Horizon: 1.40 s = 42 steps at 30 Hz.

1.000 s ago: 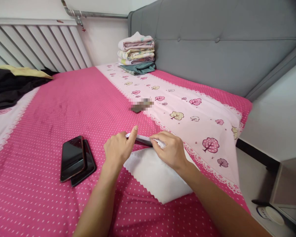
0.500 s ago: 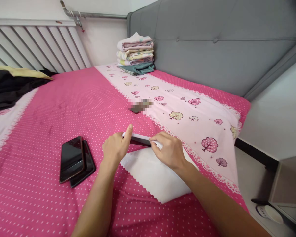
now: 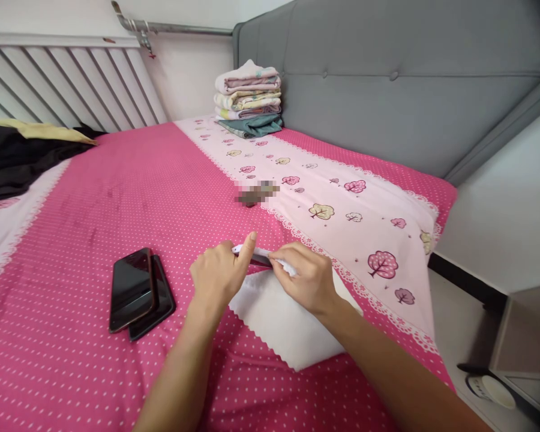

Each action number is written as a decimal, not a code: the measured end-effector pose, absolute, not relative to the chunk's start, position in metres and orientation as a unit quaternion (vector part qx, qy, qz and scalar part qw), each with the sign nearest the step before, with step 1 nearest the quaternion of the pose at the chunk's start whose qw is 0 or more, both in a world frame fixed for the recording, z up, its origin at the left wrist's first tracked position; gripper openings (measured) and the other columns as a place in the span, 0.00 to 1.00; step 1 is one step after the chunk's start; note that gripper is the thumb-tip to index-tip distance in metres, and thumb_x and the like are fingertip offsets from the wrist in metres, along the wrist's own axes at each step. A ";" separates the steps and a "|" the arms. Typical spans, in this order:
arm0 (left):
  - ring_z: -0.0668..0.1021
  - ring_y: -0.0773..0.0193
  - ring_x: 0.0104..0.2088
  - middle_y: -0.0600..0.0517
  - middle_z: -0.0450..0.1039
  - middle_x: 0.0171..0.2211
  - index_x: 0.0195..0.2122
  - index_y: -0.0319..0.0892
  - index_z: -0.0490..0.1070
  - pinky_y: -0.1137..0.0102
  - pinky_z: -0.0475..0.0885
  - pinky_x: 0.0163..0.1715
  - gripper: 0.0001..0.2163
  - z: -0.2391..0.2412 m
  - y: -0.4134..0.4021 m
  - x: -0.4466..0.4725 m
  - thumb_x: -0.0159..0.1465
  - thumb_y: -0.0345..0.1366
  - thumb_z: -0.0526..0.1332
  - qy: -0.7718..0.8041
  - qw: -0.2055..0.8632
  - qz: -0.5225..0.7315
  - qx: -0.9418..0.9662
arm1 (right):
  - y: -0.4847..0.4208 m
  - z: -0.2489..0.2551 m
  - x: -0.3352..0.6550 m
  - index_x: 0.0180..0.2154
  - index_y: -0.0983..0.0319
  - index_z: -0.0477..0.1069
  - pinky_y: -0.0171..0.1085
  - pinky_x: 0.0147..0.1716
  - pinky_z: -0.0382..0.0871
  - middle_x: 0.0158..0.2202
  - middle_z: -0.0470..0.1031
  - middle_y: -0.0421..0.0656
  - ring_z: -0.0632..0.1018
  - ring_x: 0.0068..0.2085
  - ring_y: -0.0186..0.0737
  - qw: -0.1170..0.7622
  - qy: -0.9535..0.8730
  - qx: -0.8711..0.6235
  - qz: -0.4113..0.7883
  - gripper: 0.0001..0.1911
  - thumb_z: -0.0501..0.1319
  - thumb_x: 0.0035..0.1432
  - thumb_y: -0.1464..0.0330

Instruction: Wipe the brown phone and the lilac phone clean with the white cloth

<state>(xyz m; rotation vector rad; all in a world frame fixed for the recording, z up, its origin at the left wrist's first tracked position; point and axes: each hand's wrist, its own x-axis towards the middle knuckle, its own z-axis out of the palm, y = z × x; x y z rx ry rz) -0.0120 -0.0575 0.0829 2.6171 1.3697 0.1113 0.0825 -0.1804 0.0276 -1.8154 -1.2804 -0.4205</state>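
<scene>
My left hand (image 3: pixel 220 270) is closed around a phone (image 3: pixel 261 258) with a white rim and dark face, tilted nearly edge-on, its thumb pointing up beside the rim. At the rim's right side, my right hand (image 3: pixel 303 276) pinches a small piece of white cloth (image 3: pixel 289 268) against the edge; the fingers hide most of it. Below both hands, a larger white cloth (image 3: pixel 288 324) with a zigzag edge lies flat. Left of my left hand, a black phone (image 3: pixel 132 288) rests partly on a second black phone (image 3: pixel 164 297).
The pink dotted bedsheet (image 3: pixel 130 180) lies under everything. Folded cloths (image 3: pixel 248 96) are stacked by the grey headboard (image 3: pixel 364 84). A pixelated item (image 3: pixel 256 194) lies beyond my hands. Dark clothing (image 3: pixel 22 159) sits at the left, near the radiator (image 3: pixel 72 84). A white tub (image 3: pixel 490 390) stands on the floor.
My left hand has shifted right and slightly down with the phone, closer to my right hand. My right hand has moved slightly left along the rim.
</scene>
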 end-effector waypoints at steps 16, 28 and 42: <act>0.77 0.38 0.40 0.37 0.77 0.33 0.30 0.41 0.73 0.56 0.68 0.36 0.37 0.083 -0.057 -0.013 0.59 0.64 0.34 0.454 0.097 0.036 0.885 | -0.180 0.030 0.082 0.33 0.58 0.75 0.30 0.33 0.68 0.33 0.78 0.39 0.77 0.33 0.33 0.426 -0.480 -0.748 -0.171 0.09 0.56 0.57 0.71; 0.76 0.38 0.40 0.37 0.76 0.33 0.30 0.41 0.73 0.56 0.68 0.36 0.36 0.083 -0.059 -0.012 0.60 0.64 0.34 0.454 0.092 0.035 0.886 | -0.181 0.032 0.083 0.35 0.58 0.75 0.29 0.34 0.69 0.34 0.78 0.40 0.77 0.34 0.32 0.441 -0.509 -0.723 -0.156 0.09 0.56 0.59 0.70; 0.77 0.39 0.39 0.37 0.76 0.32 0.30 0.41 0.73 0.57 0.67 0.35 0.35 0.085 -0.061 -0.013 0.61 0.62 0.35 0.456 0.092 0.034 0.884 | -0.179 0.028 0.086 0.34 0.60 0.75 0.30 0.33 0.69 0.32 0.78 0.40 0.77 0.32 0.33 0.457 -0.499 -0.712 -0.188 0.07 0.58 0.57 0.72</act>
